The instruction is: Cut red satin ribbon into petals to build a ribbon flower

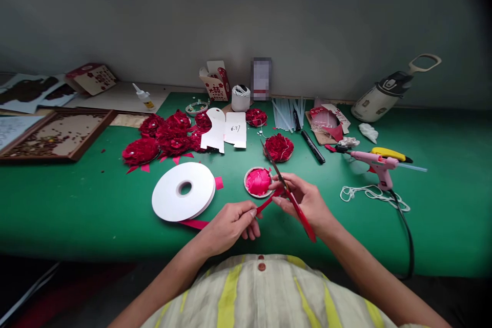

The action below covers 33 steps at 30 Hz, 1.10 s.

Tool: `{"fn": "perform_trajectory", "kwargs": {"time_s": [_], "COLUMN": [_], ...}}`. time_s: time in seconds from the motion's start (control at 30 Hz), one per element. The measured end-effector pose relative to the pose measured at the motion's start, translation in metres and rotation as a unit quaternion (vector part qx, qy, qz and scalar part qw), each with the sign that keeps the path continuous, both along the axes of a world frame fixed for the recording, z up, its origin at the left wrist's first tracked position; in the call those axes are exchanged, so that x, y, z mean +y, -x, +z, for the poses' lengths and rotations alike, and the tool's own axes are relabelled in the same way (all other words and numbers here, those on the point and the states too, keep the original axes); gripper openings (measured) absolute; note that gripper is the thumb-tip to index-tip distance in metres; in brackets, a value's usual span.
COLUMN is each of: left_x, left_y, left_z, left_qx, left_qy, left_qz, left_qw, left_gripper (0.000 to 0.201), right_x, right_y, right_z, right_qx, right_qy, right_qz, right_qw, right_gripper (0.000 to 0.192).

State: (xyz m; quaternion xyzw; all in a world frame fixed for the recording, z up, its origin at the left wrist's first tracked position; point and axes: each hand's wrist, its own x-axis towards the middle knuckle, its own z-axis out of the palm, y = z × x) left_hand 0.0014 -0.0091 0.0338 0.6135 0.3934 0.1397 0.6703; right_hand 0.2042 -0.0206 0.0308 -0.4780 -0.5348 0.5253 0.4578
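My left hand (pixel 232 221) pinches a narrow red ribbon (pixel 266 205) between thumb and fingers. My right hand (pixel 309 204) is closed around red-handled scissors (pixel 302 219), whose blades point up and away; its fingertips also meet the ribbon's other end. Just beyond the hands lies a round ring-edged piece (pixel 258 182) filled with bright pink fabric. A large white ribbon spool (pixel 165 192) rests to the left, its red ribbon running under my left wrist. Behind the scissor tips sits a dark red fabric flower (pixel 280 147).
Several red flowers (pixel 175 144) cluster at the back left, near a wooden tray (pixel 79 146). To the right are a pink glue gun (pixel 378 165) with a black cable, a white cord (pixel 371 193), a yellow cutter (pixel 390 154) and a bottle (pixel 380 97). A black marker (pixel 313 147) lies mid-table.
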Motion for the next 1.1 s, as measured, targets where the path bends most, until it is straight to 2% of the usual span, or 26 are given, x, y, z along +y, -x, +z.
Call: {"fn": "perform_trajectory", "kwargs": {"time_s": [0.13,0.2,0.23,0.3,0.4,0.47,0.57,0.7,0.8,0.87,1.0,1.1], "left_x": [0.005,0.006,0.007,0.006,0.003,0.002,0.005,0.009,0.010,0.009,0.009,0.011], "left_y": [0.002,0.002,0.001,-0.002,-0.010,-0.015,-0.020,-0.019,-0.018,-0.018,-0.019,-0.021], "left_z": [0.004,0.009,0.013,0.018,0.022,0.020,0.013,0.004,0.000,-0.002,-0.007,-0.007], "left_qx": [-0.006,0.011,0.028,0.073,0.117,0.118,0.099,0.030,-0.055,-0.090,-0.101,-0.116], "left_qy": [0.058,0.052,0.020,-0.099,-0.294,-0.330,-0.261,-0.091,0.044,0.094,0.113,0.121], "left_qz": [-0.039,-0.049,-0.045,-0.018,0.020,0.027,0.050,0.086,0.128,0.157,0.179,0.197], "left_qw": [0.998,0.997,0.998,0.992,0.948,0.936,0.959,0.992,0.989,0.979,0.972,0.966], "left_gripper": [0.031,0.034,0.034,0.033,0.031,0.020,0.017,0.017,0.018,0.019,0.024,0.026], "right_x": [0.001,0.002,0.002,0.002,0.001,0.000,-0.001,-0.001,-0.009,-0.020,-0.046,-0.056], "right_y": [0.005,0.007,0.008,0.009,0.008,0.008,0.008,0.007,-0.004,-0.017,-0.042,-0.044], "right_z": [-0.004,-0.002,0.001,0.006,0.013,0.017,0.018,0.014,0.013,0.015,0.026,0.032], "right_qx": [0.031,0.030,0.025,0.016,0.032,0.048,0.060,0.053,-0.022,-0.110,-0.248,-0.288], "right_qy": [0.018,0.031,0.040,0.069,0.130,0.154,0.159,0.146,0.176,0.204,0.185,0.173], "right_qz": [-0.013,-0.030,-0.039,-0.062,-0.097,-0.111,-0.118,-0.125,-0.127,-0.075,0.092,0.144], "right_qw": [0.999,0.999,0.998,0.996,0.986,0.981,0.978,0.980,0.976,0.970,0.947,0.931], "right_gripper": [0.036,0.034,0.034,0.034,0.039,0.044,0.049,0.049,0.051,0.049,0.037,0.037]}}
